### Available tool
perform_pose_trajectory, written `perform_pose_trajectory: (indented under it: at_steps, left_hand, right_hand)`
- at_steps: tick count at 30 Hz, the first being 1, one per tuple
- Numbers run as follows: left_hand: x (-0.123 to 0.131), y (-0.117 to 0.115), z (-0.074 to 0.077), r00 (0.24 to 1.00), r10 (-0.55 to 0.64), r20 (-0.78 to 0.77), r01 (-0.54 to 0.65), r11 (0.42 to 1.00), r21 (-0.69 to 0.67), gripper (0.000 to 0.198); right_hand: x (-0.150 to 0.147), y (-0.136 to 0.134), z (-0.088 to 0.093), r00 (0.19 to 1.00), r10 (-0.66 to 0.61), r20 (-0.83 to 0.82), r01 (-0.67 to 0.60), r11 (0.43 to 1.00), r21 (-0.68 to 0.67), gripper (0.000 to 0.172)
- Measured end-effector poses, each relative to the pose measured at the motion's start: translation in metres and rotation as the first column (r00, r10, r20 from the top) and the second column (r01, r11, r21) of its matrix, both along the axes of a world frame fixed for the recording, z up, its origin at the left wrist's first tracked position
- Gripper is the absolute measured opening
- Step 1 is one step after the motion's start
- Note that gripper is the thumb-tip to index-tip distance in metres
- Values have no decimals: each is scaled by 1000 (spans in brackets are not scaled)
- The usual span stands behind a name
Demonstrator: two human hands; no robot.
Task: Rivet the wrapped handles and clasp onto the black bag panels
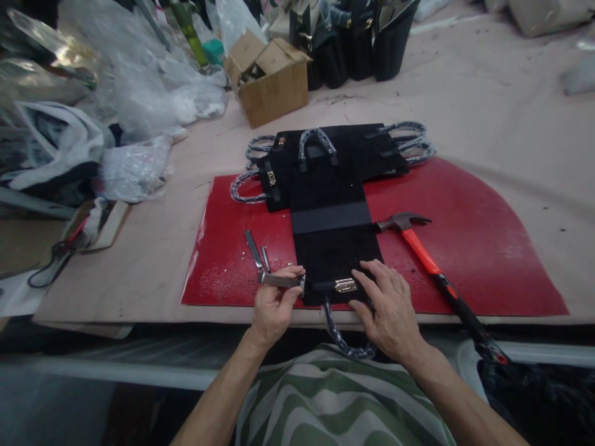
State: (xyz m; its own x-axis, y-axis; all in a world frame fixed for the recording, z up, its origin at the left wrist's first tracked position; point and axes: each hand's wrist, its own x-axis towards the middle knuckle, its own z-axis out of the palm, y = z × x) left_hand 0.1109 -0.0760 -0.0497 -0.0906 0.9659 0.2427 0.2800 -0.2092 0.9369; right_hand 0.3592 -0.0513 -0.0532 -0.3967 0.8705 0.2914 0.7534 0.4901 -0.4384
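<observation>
A flat black bag panel (335,243) lies on a red mat (465,248) in front of me, with a metal clasp (345,285) at its near edge. My left hand (273,305) is closed around a metal punch tool (281,280) whose tip touches the panel's near left corner. My right hand (388,310) lies with fingers spread on the panel's near edge, beside the clasp. A wrapped handle (346,341) hangs from the panel over the table edge.
A hammer (430,260) with an orange and black grip lies on the mat to the right. Two metal punches (255,251) lie left of the panel. More black panels with wrapped handles (325,155) are stacked behind. A cardboard box (269,77), plastic bags (139,93) and scissors (53,260) sit at the left.
</observation>
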Motion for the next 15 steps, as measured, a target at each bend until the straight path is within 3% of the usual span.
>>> perform_pose_trajectory:
  at_steps: [7,15]
  left_hand:
    - [1,1,1,1000,7,-21,-7,1000,7,6]
    - [5,3,-1,999,-19,-45,23,996,90,8]
  right_hand:
    - [0,-1,0,1000,3,-7,-3,1000,1,43]
    - [0,-1,2,1000,-8,9,8,1000,-7,44]
